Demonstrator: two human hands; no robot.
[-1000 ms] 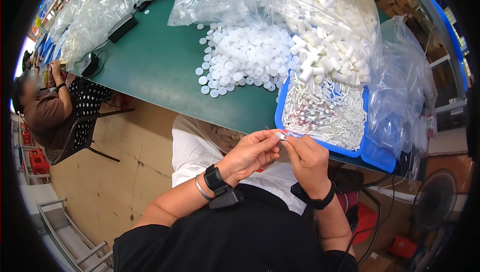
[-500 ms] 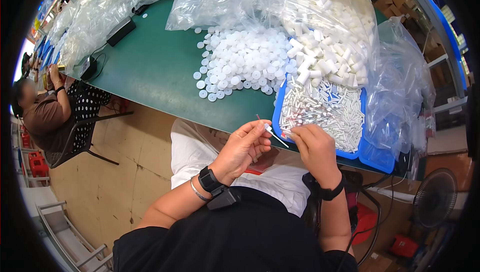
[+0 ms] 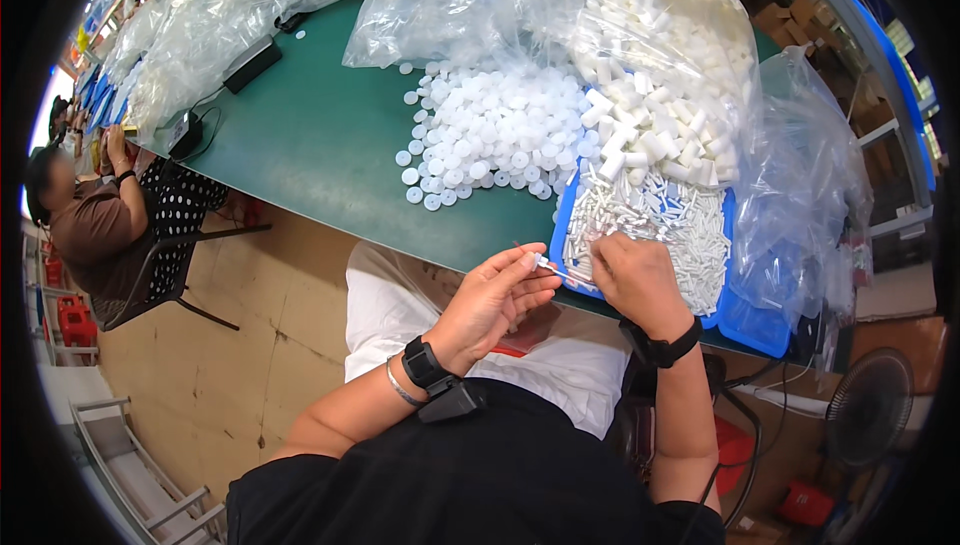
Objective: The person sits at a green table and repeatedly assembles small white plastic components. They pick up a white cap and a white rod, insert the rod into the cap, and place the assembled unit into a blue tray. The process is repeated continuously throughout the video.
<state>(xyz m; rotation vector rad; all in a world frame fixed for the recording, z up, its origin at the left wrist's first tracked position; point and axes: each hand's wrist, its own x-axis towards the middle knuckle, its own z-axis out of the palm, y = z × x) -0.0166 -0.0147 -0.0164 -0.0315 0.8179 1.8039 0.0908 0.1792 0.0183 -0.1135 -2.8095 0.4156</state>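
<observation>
My left hand [image 3: 497, 295] is closed in front of the table edge. Its thumb and index finger pinch a thin rod with a small white piece [image 3: 541, 260] on it, one end pointing toward the blue tray. My right hand [image 3: 640, 280] reaches over the front of that blue tray [image 3: 727, 245], fingers bent down and drawn together among small white tubes [image 3: 700, 235]. What its fingertips hold, if anything, is hidden. Thicker white cylinders [image 3: 655, 135] spill from a clear bag onto the back of the tray.
White round discs [image 3: 500, 135] lie heaped on the green table [image 3: 300, 165], left of the tray. Clear plastic bags [image 3: 460, 5] lie behind them. A black box [image 3: 252, 65] with a cable sits farther left. Another person [image 3: 100, 225] sits at left; a fan [image 3: 870, 400] stands at right.
My right hand has moved up and forward from the tray's front edge to the small tubes. My left hand still pinches the rod, its fingers slightly more extended.
</observation>
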